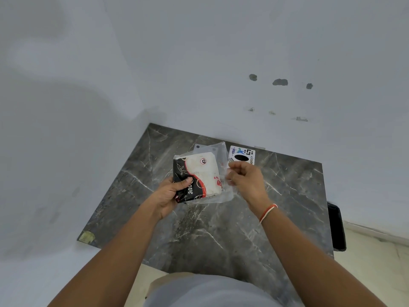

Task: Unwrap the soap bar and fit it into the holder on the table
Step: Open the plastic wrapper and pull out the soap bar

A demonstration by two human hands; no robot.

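Soap still in its wrapper, mid-frame over the table

The soap pack (197,177) was gripped by the left hand (170,193), while the clear outer bag (221,151) was pinched by the right hand (245,180). Unwrapping looked barely started; a clear holder (204,147) could be made out behind, not filled yet.

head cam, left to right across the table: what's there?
Yellowish tape patch at the table's near-left corner → left hand gripping the black-and-white soap packet → right hand pinching the clear plastic wrap → white sticker card → black object off the table's right edge.
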